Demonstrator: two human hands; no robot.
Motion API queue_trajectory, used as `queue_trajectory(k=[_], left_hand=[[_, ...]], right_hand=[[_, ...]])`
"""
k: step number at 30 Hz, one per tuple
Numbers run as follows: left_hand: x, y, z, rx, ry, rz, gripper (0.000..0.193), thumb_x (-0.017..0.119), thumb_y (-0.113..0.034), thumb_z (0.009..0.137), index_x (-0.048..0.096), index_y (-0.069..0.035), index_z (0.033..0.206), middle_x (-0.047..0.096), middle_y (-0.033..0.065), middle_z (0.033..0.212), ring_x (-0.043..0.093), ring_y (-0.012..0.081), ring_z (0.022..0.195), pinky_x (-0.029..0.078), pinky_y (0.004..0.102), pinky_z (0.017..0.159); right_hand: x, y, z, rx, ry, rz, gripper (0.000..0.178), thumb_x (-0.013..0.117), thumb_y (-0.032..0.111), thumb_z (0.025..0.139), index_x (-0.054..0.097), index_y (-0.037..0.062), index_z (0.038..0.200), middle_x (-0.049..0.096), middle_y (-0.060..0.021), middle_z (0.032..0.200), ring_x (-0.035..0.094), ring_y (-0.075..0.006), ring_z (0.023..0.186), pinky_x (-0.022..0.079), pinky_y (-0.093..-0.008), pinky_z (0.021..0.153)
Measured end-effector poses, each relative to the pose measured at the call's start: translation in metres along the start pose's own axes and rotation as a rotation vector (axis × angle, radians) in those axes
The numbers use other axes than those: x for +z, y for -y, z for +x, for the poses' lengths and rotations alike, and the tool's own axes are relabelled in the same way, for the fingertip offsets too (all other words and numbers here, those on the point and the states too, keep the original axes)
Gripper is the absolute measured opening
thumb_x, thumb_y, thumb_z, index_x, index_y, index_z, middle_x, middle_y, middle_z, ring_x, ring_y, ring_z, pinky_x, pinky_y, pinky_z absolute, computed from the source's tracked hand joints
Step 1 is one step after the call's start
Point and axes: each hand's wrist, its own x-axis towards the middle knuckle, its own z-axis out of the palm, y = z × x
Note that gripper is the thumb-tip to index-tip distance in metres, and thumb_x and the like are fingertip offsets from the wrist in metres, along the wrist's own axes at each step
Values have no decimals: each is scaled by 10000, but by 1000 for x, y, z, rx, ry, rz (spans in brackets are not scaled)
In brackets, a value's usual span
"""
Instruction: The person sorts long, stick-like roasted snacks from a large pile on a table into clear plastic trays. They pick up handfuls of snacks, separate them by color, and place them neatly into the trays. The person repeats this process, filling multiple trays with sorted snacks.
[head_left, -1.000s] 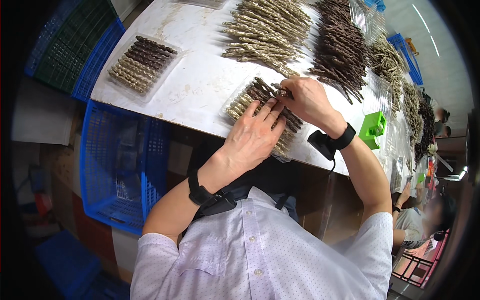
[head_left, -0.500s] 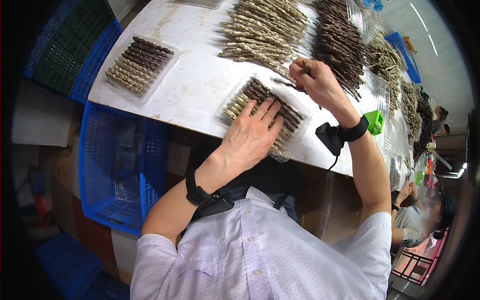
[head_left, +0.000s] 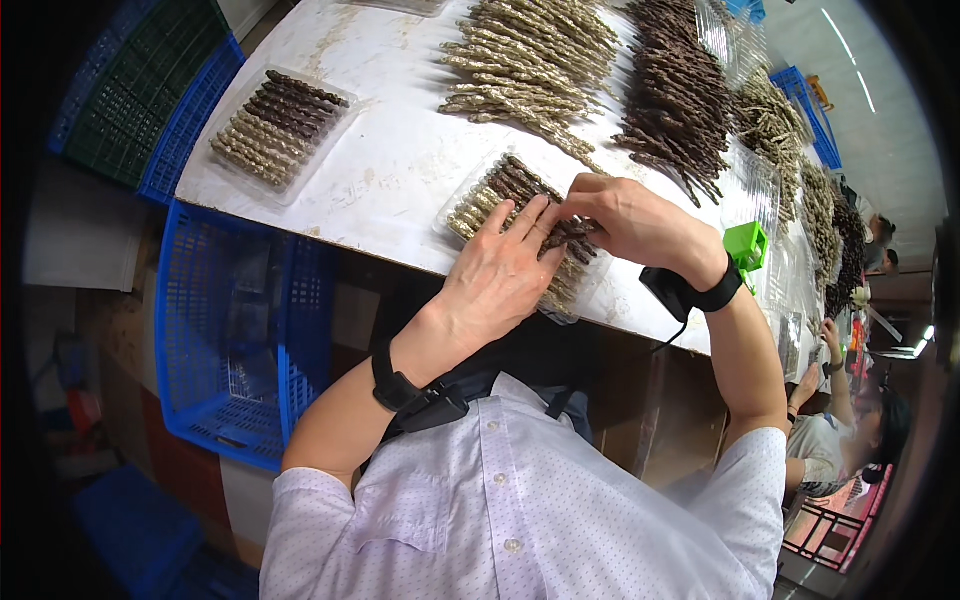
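My left hand [head_left: 500,265] lies with its fingers spread over a clear plastic tray [head_left: 446,208] near the table's front edge. In that tray are rows of bumpy, twisted sticks, pale golden ones [head_left: 472,210] to the left and dark brown ones [head_left: 520,180] to the right. My right hand [head_left: 640,222] is closed at the tray's right side, its thumb and fingers pinching dark brown sticks [head_left: 572,235] right beside my left fingertips. How many it pinches I cannot tell. Part of the tray is hidden under both hands.
Another filled tray [head_left: 345,108] stands at the table's left. Loose piles of golden sticks [head_left: 535,55] and dark brown sticks [head_left: 680,90] lie at the back. A green plastic holder [head_left: 745,245] is to the right, a blue crate [head_left: 220,340] below left. A co-worker [head_left: 830,440] sits far right.
My right hand has moved left and toward me, from beside the dark brown pile to the tray, bringing dark sticks along. My left hand stays in place.
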Motion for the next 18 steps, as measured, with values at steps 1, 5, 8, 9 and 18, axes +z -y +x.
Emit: queue_trajectory(k=[1,5,8,9,18], left_hand=[[0,0,0,2,-5,-3,597,798,-272,707,639,-36,1232,508,197,1418,408,302,1391,316,460,1137],[1,0,0,7,-15,-27,571,804,-257,703,647,-41,1207,501,191,1432,405,304,1397,318,463,1137],[0,0,0,2,-10,-22,551,810,-246,696,654,-44,1184,496,189,1441,407,306,1395,319,464,1138],[-1,0,0,2,-4,-16,561,812,-244,694,649,-40,1191,496,189,1439,409,306,1393,319,464,1138],[-1,1,0,4,-17,-9,699,837,-263,671,584,-9,1270,507,179,1416,417,312,1378,327,462,1134]], right_hand=[[0,0,-3,-12,7,0,316,632,-18,764,669,30,1074,628,-160,991,640,-366,914,522,-438,837],[0,5,-14,19,13,8,262,643,5,781,667,31,1041,624,-162,1007,636,-366,919,513,-435,838],[-2,10,-17,60,12,13,214,661,38,798,668,34,1012,626,-154,991,637,-362,901,513,-429,816],[-1,10,-16,67,17,-7,200,669,52,803,670,34,1002,628,-152,972,639,-362,885,515,-427,801],[-34,1,2,358,-419,199,164,702,119,830,705,6,949,641,-97,695,612,-185,604,490,-324,604]])
